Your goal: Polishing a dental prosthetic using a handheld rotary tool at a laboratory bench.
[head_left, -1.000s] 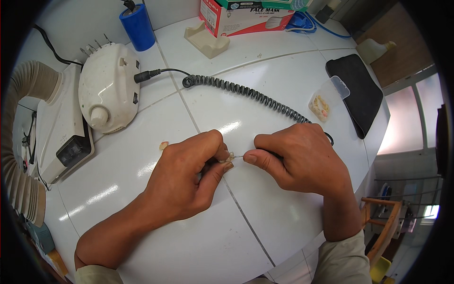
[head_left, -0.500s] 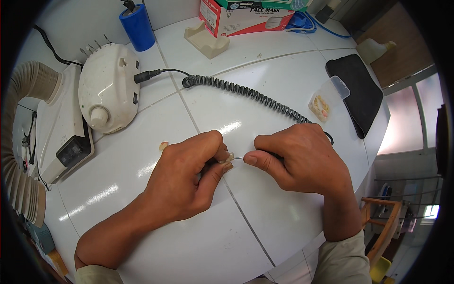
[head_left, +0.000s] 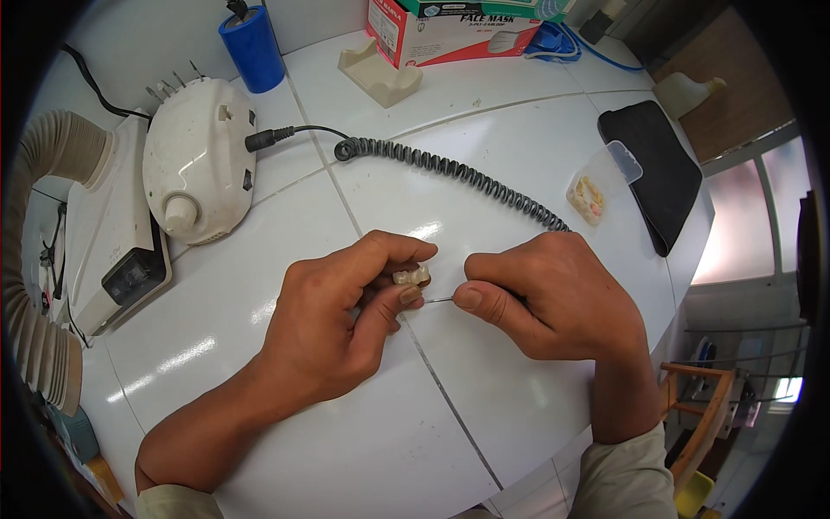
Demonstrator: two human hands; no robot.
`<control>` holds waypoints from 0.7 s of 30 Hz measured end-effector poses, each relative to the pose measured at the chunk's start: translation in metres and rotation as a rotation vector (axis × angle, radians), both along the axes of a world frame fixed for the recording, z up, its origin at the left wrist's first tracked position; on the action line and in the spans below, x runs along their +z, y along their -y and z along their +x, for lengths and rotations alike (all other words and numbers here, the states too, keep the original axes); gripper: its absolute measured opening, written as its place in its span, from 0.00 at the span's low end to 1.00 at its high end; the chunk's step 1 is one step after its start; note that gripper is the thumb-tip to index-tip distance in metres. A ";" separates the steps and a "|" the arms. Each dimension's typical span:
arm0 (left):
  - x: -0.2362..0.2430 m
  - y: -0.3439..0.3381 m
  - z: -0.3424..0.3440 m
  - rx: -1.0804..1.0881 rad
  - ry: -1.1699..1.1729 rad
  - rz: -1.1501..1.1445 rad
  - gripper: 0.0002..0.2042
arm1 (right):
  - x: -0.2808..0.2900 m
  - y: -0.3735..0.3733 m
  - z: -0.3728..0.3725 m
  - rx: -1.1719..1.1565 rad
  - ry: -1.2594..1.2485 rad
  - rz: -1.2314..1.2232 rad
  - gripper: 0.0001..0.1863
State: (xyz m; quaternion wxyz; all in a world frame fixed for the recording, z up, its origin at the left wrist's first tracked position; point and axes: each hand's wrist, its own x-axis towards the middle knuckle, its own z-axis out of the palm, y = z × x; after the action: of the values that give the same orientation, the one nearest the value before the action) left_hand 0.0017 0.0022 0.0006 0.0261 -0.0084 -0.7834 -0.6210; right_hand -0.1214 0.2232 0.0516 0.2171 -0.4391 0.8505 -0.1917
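Between the thumb and fingers of my left hand (head_left: 333, 307), a small cream-coloured dental bridge (head_left: 411, 276) shows its row of tooth shapes. My right hand (head_left: 553, 294) is closed around a rotary handpiece whose body is mostly hidden by the fingers. From that grip a thin metal bur (head_left: 439, 299) points left, its end close to my left thumb, just below the bridge. Whether the bur touches the bridge I cannot tell. A black coiled cord (head_left: 458, 173) runs from the white control unit (head_left: 197, 160) toward my right hand.
At left stand a white box-shaped machine (head_left: 117, 233) and a ribbed hose (head_left: 47, 324). Behind are a blue cylinder (head_left: 252, 52), a cream cradle (head_left: 378, 73) and a mask box (head_left: 458, 39). Rightward lie a clear container (head_left: 588, 199) with small pieces and a black pouch (head_left: 661, 173).
My left fingers have lifted and turned the bridge, so more of it shows. The bur has dropped slightly lower. A small tooth-like piece left of my left hand is now hidden.
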 end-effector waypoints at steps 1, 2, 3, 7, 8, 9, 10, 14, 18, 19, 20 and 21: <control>0.002 0.000 0.000 -0.009 0.030 -0.010 0.11 | -0.001 0.000 0.000 0.014 -0.012 0.004 0.27; 0.002 0.000 0.000 -0.008 0.030 -0.012 0.11 | -0.001 0.000 0.000 0.015 -0.012 0.003 0.27; 0.001 0.001 0.000 -0.022 -0.001 -0.047 0.13 | 0.000 0.000 0.000 0.017 -0.016 0.007 0.27; 0.002 0.003 0.000 -0.050 0.022 -0.059 0.12 | 0.001 0.000 0.000 0.015 -0.019 0.031 0.27; 0.002 0.003 0.000 -0.048 0.023 -0.062 0.12 | 0.000 0.000 -0.001 0.017 -0.019 0.028 0.27; 0.003 0.003 0.000 -0.044 0.045 -0.043 0.12 | -0.001 0.000 -0.001 0.011 -0.020 0.013 0.27; 0.004 0.002 0.000 -0.039 0.068 -0.023 0.11 | -0.003 0.000 -0.001 0.005 -0.022 -0.001 0.27; 0.004 0.000 0.001 -0.024 0.109 0.059 0.11 | -0.003 -0.001 0.000 -0.029 -0.038 -0.062 0.27; 0.001 0.000 0.001 -0.034 0.094 0.098 0.10 | -0.007 0.002 -0.001 -0.037 -0.064 -0.073 0.27; 0.001 0.000 0.001 -0.044 0.095 0.101 0.09 | -0.007 0.002 0.000 -0.037 -0.071 -0.069 0.26; 0.000 0.001 0.001 -0.044 0.094 0.103 0.09 | -0.007 0.002 0.000 -0.037 -0.072 -0.067 0.26; -0.001 0.001 0.000 -0.048 0.071 0.084 0.08 | -0.007 0.002 0.000 -0.035 -0.082 -0.072 0.26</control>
State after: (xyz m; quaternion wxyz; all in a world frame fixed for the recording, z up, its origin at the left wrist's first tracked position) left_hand 0.0019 0.0014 -0.0003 -0.0163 -0.0040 -0.7566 -0.6537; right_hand -0.1216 0.2215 0.0443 0.1625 -0.4394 0.8587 -0.2078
